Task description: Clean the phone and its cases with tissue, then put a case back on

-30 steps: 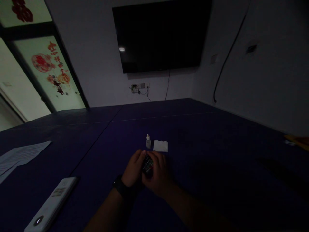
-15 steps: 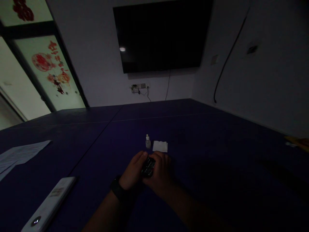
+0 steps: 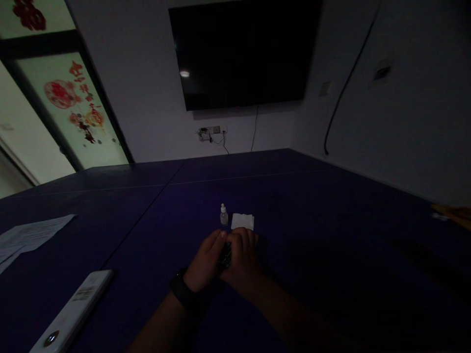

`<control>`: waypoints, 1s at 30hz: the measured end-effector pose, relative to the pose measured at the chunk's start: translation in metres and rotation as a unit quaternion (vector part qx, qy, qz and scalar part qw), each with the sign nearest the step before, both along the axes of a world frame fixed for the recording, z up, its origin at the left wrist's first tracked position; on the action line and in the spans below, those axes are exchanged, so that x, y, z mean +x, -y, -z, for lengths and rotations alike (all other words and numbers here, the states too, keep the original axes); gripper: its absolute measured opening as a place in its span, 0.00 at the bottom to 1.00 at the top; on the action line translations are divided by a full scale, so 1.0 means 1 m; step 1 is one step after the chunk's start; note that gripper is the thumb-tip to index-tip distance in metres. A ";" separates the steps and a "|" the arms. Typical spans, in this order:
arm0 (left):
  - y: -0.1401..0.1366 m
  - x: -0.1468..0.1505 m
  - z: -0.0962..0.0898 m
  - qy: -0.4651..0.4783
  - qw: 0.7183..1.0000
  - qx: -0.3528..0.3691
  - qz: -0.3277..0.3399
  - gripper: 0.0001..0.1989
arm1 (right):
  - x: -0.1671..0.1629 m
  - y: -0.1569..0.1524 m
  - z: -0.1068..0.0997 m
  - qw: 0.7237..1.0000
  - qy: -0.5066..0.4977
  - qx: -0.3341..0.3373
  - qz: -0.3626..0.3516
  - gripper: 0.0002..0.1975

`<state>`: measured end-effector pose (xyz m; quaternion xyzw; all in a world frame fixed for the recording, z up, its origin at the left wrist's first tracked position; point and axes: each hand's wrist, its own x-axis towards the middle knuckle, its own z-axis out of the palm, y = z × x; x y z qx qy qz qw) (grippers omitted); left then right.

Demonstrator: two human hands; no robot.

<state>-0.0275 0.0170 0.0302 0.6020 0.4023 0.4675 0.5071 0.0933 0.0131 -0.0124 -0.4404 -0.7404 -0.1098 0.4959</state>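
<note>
Both my hands are closed around a small black object with pale printed markings (image 3: 225, 255); its kind is hard to make out in the dim light. My left hand (image 3: 206, 257), with a dark band on the wrist, grips its left side, thumb up along the edge. From the right, my right hand (image 3: 243, 257) wraps over it, and its fingers cover much of the surface. Just beyond the hands stands a small clear dropper bottle (image 3: 224, 215) with a white top, upright. Beside it lies a folded white tissue (image 3: 243, 221), close past my right fingers.
The dark blue table (image 3: 176, 215) reaches to the wall. A long white device (image 3: 73, 311) lies at the near left, with printed paper sheets (image 3: 33, 233) farther back. Something yellow (image 3: 454, 213) sits at the far right edge. A large screen (image 3: 243, 54) hangs on the wall.
My right hand has come further over the black object, so less of it shows between the hands. The bottle and tissue stay in place; the view has shifted slightly.
</note>
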 end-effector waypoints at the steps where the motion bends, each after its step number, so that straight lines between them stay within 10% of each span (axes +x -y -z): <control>1: 0.001 0.001 -0.001 0.013 1.000 -0.005 0.002 0.26 | 0.000 0.000 -0.001 1.000 0.002 0.007 0.002 0.26; 30: 0.011 0.008 -0.011 0.006 1.000 0.025 0.015 0.29 | 0.024 -0.010 -0.006 0.978 0.034 0.103 -0.180 0.23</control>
